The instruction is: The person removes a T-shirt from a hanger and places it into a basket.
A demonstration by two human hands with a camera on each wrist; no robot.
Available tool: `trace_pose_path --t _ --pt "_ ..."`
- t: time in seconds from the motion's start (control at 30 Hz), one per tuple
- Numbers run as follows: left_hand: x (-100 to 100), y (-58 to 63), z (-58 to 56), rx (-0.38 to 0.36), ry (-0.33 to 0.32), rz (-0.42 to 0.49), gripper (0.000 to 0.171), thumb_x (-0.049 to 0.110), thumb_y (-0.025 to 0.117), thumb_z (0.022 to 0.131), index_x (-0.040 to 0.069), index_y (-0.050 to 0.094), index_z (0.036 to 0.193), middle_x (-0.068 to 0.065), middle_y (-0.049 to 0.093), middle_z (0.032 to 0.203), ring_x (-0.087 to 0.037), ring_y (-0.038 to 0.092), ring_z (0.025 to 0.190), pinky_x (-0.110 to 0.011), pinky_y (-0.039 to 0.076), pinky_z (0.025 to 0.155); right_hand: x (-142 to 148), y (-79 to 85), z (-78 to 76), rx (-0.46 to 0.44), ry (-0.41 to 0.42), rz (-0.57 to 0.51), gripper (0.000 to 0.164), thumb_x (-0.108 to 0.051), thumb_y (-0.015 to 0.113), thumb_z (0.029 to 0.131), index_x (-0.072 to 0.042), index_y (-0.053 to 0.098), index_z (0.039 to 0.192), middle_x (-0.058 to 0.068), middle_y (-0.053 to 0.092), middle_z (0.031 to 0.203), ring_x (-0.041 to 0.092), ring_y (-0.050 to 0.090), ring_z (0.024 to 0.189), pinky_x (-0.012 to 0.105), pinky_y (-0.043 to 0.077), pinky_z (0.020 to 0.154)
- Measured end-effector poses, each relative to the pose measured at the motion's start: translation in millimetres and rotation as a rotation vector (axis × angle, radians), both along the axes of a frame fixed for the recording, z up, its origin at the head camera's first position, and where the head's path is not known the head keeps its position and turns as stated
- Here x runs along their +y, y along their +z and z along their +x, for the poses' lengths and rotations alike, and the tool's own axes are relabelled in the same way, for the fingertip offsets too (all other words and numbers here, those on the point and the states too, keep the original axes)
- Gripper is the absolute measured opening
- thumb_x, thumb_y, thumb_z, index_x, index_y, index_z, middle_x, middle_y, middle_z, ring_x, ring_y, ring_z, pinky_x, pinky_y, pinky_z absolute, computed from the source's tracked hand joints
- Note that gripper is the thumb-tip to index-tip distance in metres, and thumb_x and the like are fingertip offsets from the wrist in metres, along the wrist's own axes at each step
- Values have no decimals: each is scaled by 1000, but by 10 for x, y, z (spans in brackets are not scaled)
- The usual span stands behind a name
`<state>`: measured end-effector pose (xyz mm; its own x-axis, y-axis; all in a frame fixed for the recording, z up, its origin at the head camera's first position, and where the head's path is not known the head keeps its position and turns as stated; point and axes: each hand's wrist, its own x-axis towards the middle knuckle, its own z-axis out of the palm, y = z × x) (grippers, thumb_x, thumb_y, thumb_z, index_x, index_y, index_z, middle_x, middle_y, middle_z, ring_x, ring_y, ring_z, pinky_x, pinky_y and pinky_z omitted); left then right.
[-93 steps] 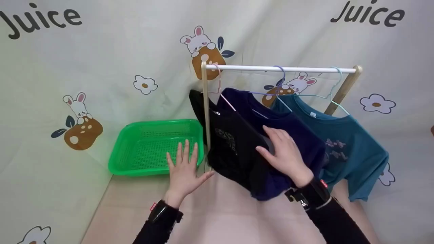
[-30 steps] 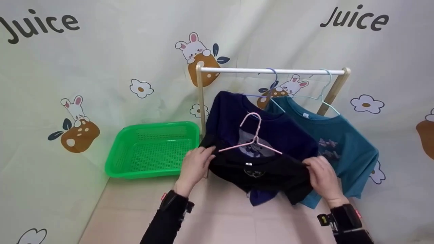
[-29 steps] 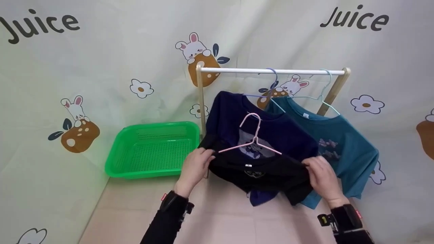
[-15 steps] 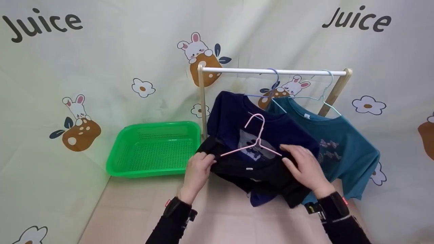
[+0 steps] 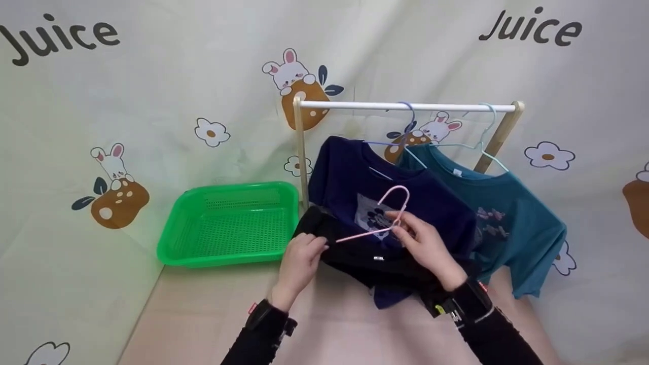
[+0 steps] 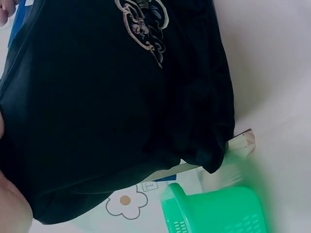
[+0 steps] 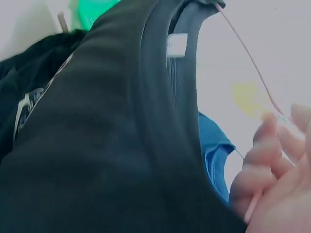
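A black T-shirt (image 5: 360,261) is held up in front of the rack, off the rail, with a pink hanger (image 5: 362,234) in its neck. My left hand (image 5: 301,258) pinches the shirt's shoulder close to the hanger's left end. With thumb and fingers, my right hand (image 5: 423,243) grips the hanger just below its hook. The hanger's right arm is hidden behind that hand. In the right wrist view, the shirt's neckline shows a white label (image 7: 177,45). A printed motif (image 6: 143,24) on its front appears in the left wrist view.
A white rail (image 5: 355,105) on wooden posts carries a navy T-shirt (image 5: 339,167) on a purple hanger and a teal T-shirt (image 5: 527,218) on a light-blue one. Left of the rack stands a green plastic basket (image 5: 170,248). Behind hangs a printed cloth.
The black shirt has come off the rail with its pink hanger and moved toward me. My right hand has let go of the shirt's right shoulder and moved left onto the hanger.
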<state>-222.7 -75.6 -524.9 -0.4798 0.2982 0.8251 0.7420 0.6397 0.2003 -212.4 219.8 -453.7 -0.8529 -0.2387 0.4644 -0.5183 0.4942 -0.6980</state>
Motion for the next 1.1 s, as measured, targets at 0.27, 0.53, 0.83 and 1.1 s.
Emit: trace_pose_path --t 0.27,0.53,0.83,1.1 --pt "-113 65 31 -60 6 89 9 11 65 94 4 69 92 -4 68 82 -22 61 73 -34 50 67 -59 246 223 -58 -14 -81 13 5 58 96 0 70 93 11 64 81 16 52 64 20 41 60" --pt "-243 105 39 -81 82 148 4 2 69 89 2 66 92 -10 69 83 -29 67 75 -40 54 66 221 103 165 -133 -54 -155 16 5 54 98 0 69 95 11 58 73 24 50 61 24 41 57" --pt "-239 104 65 -114 102 152 1 2 66 93 3 66 92 -10 69 84 -27 67 76 -38 54 66 428 -20 111 -234 -72 -512 21 -4 51 103 14 61 107 9 59 77 16 53 64 23 48 60" --pt "-64 41 84 -101 64 36 5 9 69 92 5 66 92 -6 68 80 -25 66 70 -36 53 62 266 6 -3 -200 -90 -668 27 -5 52 102 19 58 111 5 72 84 12 68 74 25 56 72"
